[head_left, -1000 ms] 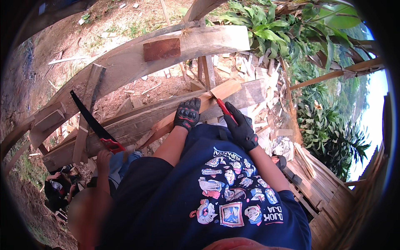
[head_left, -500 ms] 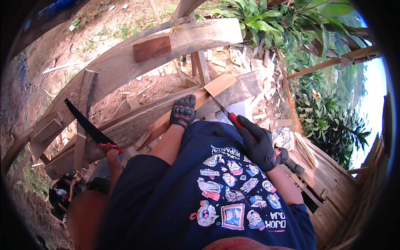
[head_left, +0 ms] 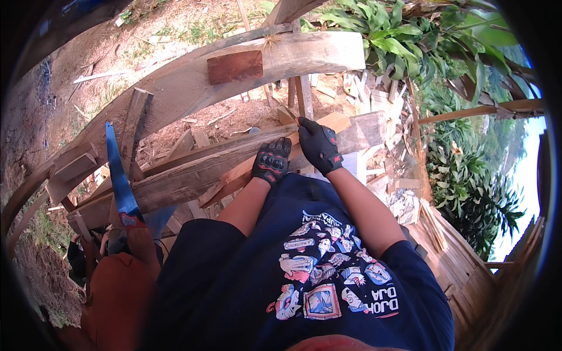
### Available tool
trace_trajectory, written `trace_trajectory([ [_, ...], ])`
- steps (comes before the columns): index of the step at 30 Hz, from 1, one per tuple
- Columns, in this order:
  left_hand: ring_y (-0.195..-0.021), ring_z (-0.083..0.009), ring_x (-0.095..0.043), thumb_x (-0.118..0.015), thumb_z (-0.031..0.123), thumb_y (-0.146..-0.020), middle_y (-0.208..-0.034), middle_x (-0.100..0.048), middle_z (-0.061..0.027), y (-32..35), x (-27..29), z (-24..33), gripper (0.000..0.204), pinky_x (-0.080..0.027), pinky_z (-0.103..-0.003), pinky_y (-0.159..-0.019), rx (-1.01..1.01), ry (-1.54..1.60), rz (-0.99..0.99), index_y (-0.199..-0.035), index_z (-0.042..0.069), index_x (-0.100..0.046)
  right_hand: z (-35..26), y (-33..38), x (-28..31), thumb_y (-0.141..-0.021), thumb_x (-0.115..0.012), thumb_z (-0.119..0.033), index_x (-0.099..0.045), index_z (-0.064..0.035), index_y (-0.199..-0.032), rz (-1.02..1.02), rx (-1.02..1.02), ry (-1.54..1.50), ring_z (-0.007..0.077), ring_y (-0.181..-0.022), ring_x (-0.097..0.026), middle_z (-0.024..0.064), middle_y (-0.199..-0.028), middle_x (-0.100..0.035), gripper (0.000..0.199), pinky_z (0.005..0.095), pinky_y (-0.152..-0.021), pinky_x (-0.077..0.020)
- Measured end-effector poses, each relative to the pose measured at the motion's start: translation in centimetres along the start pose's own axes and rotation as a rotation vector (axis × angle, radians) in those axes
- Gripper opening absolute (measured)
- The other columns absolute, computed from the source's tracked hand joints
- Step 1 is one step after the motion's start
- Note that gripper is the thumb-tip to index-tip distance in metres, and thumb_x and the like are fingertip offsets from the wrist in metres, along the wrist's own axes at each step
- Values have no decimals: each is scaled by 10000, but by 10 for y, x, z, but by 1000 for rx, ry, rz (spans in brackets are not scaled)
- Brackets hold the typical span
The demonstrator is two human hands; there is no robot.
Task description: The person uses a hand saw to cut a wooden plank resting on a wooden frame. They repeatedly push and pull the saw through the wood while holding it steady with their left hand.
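Note:
My left hand (head_left: 272,159), in a black glove with hard knuckle pads, grips a narrow wooden board (head_left: 237,174) from above, its fingers curled over the edge. The board lies slanted along a thick weathered beam (head_left: 175,185). Right of it, my gloved right hand (head_left: 319,145) is closed around the handle of a handsaw (head_left: 298,121). Only a bit of red handle and a thin dark stretch beyond the fingers show. The hand covers the cut, so how deep the blade sits cannot be seen.
A reddish wood block (head_left: 235,67) rests on a wide curved plank (head_left: 175,79). At left, a co-worker's hand (head_left: 140,241) holds another saw (head_left: 120,175), blade upward. Wood scraps (head_left: 380,99) litter the ground; leafy plants (head_left: 398,38) grow beyond. Planks (head_left: 451,266) lie at right.
My right hand has pushed the saw forward and left, close to my left hand, which keeps its hold on the board. The co-worker's saw has swung more upright.

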State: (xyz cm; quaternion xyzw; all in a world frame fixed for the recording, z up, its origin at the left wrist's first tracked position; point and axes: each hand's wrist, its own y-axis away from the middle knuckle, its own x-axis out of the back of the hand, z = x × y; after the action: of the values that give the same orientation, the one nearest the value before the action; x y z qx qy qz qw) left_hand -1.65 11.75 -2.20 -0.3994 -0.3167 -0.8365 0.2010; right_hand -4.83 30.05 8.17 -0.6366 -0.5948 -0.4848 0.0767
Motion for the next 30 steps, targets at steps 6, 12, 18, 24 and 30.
trace_trajectory([
  [6,-1361,-302,-630,-672,339,-972,-1515,-636,-158,-3,5,-3,669,-460,-514,-1158,-29,-32,43,-1565,64,-532,14,-32,-23,-1029,-617,-306,-783,-96,-1321,74,32,2,398,-1002,-784,227,-1142,-803,396,460,-924,-609],
  [12,-1403,-314,-614,-722,406,-958,-1554,-617,-168,-4,2,0,728,-451,-504,-1176,15,-32,10,-1580,78,-533,20,-54,4,-998,-621,-393,-803,-84,-1257,-13,-116,-257,313,-803,-777,187,-962,-800,443,439,-783,-604],
  [18,-1350,-323,-645,-679,332,-959,-1512,-642,-166,-4,-1,-1,654,-476,-499,-1141,-2,-22,89,-1549,78,-557,-11,43,78,-1031,-651,-373,-723,-64,-1415,-109,-207,-234,306,-889,-790,181,-1041,-803,498,424,-841,-612],
  [24,-1405,-319,-613,-700,352,-963,-1563,-611,-167,-1,-1,1,691,-464,-506,-1157,19,-4,1,-1581,90,-533,-21,165,124,-1070,-648,-297,-645,-75,-1522,-27,-12,-97,319,-1147,-765,212,-1278,-778,504,427,-1019,-571],
  [30,-1377,-310,-625,-747,384,-939,-1534,-632,-156,-3,3,1,711,-469,-496,-1147,13,-46,7,-1550,78,-549,-67,233,195,-1052,-661,-178,-683,-62,-1476,-53,-164,-105,332,-1317,-709,234,-1401,-731,440,421,-1130,-519],
])
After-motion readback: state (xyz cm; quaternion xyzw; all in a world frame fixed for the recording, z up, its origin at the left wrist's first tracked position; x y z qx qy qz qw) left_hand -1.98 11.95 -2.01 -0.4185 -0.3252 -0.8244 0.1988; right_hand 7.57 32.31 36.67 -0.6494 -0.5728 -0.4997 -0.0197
